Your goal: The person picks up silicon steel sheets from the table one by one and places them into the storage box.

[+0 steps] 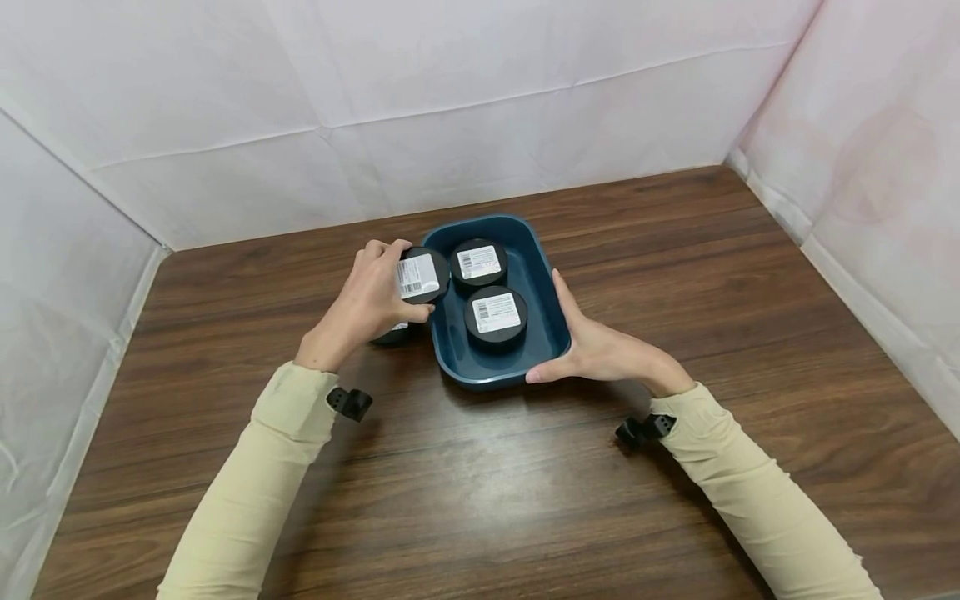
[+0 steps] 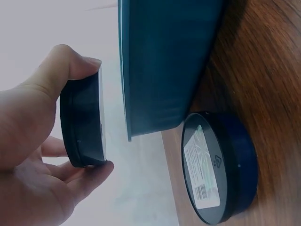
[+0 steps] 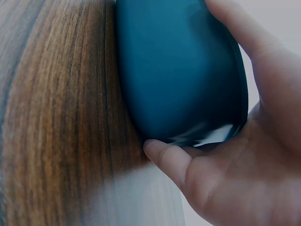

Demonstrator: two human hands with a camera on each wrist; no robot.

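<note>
My left hand [image 1: 369,296] pinches a round black container [image 1: 422,275] with a white barcode label, thumb on one side and fingers on the other. In the left wrist view this container [image 2: 83,121] is raised off the table, beside the outer wall of a blue rectangular bin [image 2: 164,70]. A similar container [image 2: 205,165] rests on the table below, mostly covered by the hand in the head view. Inside the bin [image 1: 543,292] sit two more, one at the back [image 1: 479,262] and one nearer [image 1: 497,318]. My right hand [image 1: 596,343] holds the bin's near right corner, thumb and fingers spread around it.
The bin stands on a dark wooden table [image 1: 480,483]. White sheeting hangs behind the table [image 1: 450,108] and along both sides. A small black device [image 1: 349,403] is strapped at the left wrist, and another device [image 1: 645,430] at the right.
</note>
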